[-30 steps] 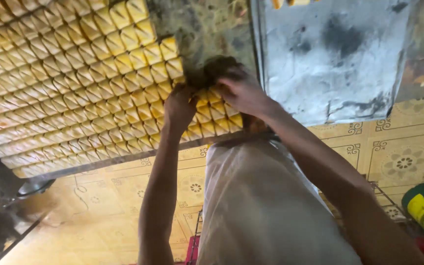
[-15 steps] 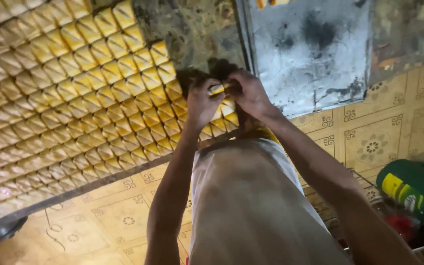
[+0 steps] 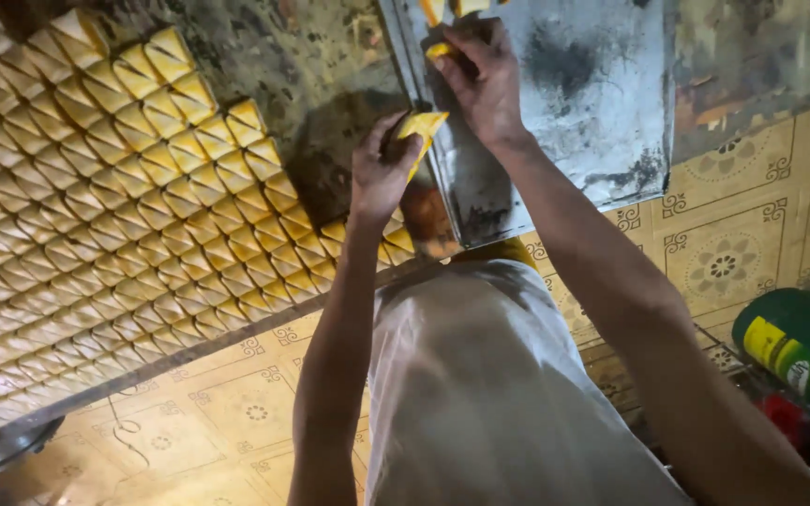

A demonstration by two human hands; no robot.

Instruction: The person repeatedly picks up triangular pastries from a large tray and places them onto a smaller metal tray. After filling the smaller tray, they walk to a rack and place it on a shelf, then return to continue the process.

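left hand (image 3: 379,178) grips a folded yellow wrapper (image 3: 418,128) | right hand (image 3: 482,80) pinches a yellow piece (image 3: 439,50) over the metal sheet (image 3: 592,112) | rows of folded pieces (image 3: 124,234) beside

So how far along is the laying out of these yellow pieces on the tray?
Done: rows of yellow pieces cover most of the dark tray. In hand: left hand holds one piece; right hand is on the metal sheet. Left: the tray's bare upper corner.

Folded yellow pastry triangle (image 3: 421,126), tilted, held above rows of like pieces (image 3: 114,234)
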